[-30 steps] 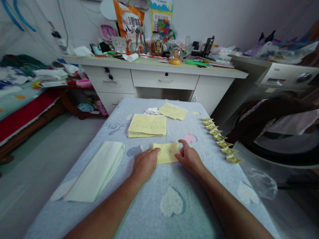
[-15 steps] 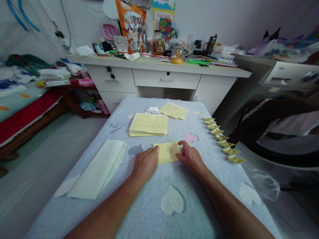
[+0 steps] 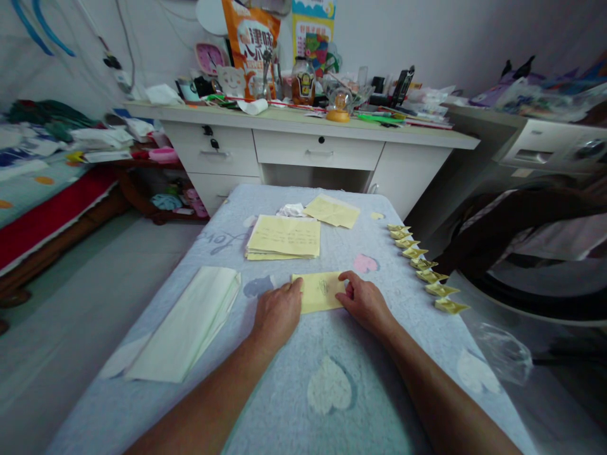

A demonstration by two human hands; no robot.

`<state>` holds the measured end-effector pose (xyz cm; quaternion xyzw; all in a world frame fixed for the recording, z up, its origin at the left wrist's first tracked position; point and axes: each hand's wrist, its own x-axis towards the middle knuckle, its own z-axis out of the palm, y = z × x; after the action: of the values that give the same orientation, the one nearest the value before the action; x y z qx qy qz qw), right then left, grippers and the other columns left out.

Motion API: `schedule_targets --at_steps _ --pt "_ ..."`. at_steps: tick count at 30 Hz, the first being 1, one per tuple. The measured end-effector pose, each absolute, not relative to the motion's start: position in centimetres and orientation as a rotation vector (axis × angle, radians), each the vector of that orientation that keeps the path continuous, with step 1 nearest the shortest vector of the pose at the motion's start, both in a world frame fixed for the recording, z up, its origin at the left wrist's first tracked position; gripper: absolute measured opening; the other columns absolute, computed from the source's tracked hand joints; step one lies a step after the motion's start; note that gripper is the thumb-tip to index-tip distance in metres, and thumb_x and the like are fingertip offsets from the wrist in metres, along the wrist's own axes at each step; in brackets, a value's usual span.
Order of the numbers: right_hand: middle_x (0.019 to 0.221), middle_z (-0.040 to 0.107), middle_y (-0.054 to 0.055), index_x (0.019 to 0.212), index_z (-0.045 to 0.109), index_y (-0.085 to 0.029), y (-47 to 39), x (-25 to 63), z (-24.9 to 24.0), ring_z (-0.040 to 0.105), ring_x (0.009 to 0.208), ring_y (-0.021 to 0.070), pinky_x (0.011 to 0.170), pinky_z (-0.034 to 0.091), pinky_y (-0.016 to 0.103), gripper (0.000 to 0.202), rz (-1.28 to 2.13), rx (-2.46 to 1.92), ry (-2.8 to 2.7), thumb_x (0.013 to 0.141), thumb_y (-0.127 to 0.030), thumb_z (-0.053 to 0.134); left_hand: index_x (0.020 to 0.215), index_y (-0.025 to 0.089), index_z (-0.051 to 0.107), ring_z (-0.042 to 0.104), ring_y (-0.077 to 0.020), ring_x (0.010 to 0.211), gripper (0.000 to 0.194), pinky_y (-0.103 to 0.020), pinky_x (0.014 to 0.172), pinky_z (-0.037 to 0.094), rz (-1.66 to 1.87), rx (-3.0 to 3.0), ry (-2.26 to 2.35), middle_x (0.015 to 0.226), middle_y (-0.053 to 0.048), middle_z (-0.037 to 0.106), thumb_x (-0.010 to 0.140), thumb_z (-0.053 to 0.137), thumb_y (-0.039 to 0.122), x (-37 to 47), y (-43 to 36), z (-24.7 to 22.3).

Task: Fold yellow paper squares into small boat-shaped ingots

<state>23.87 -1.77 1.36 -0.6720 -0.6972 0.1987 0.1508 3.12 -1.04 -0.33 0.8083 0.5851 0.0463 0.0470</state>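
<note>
A small yellow sheet of paper (image 3: 320, 293), apparently folded, lies on the cloth-covered table with dark scribbled marks near its middle. My left hand (image 3: 279, 309) grips its left edge, thumb on top and the other fingers curled together. At the right edge, my right hand (image 3: 364, 299) holds the sheet between thumb and bent index finger; its remaining fingers are tucked in. Just beyond is a stack of yellow written-on paper (image 3: 283, 236). Several folded yellow paper boats (image 3: 441, 289) stand in a row along the table's right side.
A folded pale green-white cloth or sheet (image 3: 184, 325) lies at the left. Loose yellow sheets (image 3: 333, 210) and a crumpled white paper (image 3: 291, 210) rest at the far end. Behind stands a cluttered white desk (image 3: 317, 151); a washing machine (image 3: 545, 151) is at the right.
Almost nothing differs: both hands keep their places on the yellow paper, and the view has shifted very slightly.
</note>
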Motion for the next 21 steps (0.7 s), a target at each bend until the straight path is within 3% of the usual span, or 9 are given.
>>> schedule_targets --at_steps 21 --pt "0.070 0.062 -0.003 0.107 0.055 -0.020 -1.72 24.15 1.15 0.054 0.061 0.0120 0.058 0.030 0.022 0.027 0.565 -1.904 -2.017 0.081 -0.024 0.057 0.125 0.014 0.049 0.068 -0.0218 0.074 0.035 -0.031 0.062 0.049 0.140 2.483 1.870 0.089 -0.010 0.070 0.094 0.034 0.022 3.44 -1.27 -0.05"
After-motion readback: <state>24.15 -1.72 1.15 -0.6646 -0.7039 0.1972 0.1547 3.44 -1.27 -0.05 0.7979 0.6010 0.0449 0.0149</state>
